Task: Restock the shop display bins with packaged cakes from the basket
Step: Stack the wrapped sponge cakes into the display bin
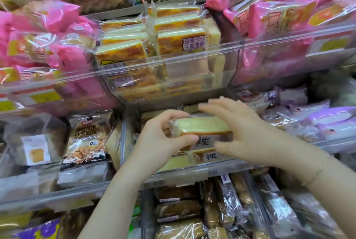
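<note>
Nearest to us, our two bare forearms reach up from the bottom edge toward the middle shelf, over a lower clear bin of brown loaf cakes in clear wrappers (179,209). Our left hand (163,138) has its grip closed on a pale yellow sponge cake slice in a clear plastic wrapper (202,126): thumb under the front edge, fingers curled over the top at the left end, which keeps the soft slice level and leaves its printed label facing the aisle. Our right hand (238,132) is spread, fingers straight and blurred, apparently gripping nothing; it sits at the right end of the slice, most likely to steady it and guide it square into place, though we cannot tell whether the palm touches the wrapper. The cake is at the mouth of the clear plastic display bin on the middle shelf (192,169), above a matching wrapped slice (192,157) already lying there, so we judge this is the slot being refilled and the piece is about to be set on the stack. Just left stands a dark rye walnut bread bag (85,138). Further up, a clear upper bin of orange-labelled cake slices (154,50) stands on edge in rows, flanked by pink-wrapped packets (57,32). The basket is not in view.
</note>
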Tool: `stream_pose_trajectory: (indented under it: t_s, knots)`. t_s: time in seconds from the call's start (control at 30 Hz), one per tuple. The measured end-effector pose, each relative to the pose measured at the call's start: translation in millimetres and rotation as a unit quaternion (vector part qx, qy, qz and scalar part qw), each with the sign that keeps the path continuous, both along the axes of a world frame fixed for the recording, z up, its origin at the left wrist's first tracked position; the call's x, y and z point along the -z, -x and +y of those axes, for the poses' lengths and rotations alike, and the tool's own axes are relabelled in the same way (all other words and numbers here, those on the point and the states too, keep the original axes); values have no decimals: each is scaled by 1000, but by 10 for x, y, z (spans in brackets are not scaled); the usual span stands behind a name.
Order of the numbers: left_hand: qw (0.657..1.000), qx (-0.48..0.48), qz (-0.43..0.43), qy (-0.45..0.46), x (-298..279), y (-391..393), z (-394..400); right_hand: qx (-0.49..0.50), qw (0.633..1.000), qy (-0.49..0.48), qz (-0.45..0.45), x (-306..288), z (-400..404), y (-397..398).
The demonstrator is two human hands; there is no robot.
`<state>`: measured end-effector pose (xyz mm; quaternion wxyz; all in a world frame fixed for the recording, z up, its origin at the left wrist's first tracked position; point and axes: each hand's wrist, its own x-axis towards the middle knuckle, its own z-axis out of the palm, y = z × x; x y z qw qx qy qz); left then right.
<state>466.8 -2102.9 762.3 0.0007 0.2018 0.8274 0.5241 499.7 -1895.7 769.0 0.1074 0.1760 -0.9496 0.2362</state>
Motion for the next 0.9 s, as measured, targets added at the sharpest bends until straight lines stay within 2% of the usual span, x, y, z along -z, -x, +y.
stream_pose_trajectory:
  t_s: [0.03,0.17,0.27,0.43,0.53,0.63,0.7,0.8,0.9]
  knots:
    - [1000,26,9,-1,-13,-8,51,-8,999,-49,-18,-19,42,28]
    - [996,73,-28,-33,71,113,144,36,996,-81,-25,-226,352,108]
    - [993,52,16,106,223,322,153,90,978,-185,-24,-309,566,149]
    - [948,165,21,270,490,508,289,26,963,-236,-125,-252,598,225]
    - [931,181,55,314,524,610,343,-27,950,-288,-120,-168,530,260]
    - [939,189,37,285,530,722,325,-66,930,-349,-91,-121,435,286]
    - [949,187,18,252,546,765,297,-88,932,-327,-125,-99,374,307]
    - [959,184,11,215,599,780,272,-99,948,-222,-206,-67,322,359]
    - [966,180,7,185,644,789,260,-95,958,-146,-227,42,282,397]
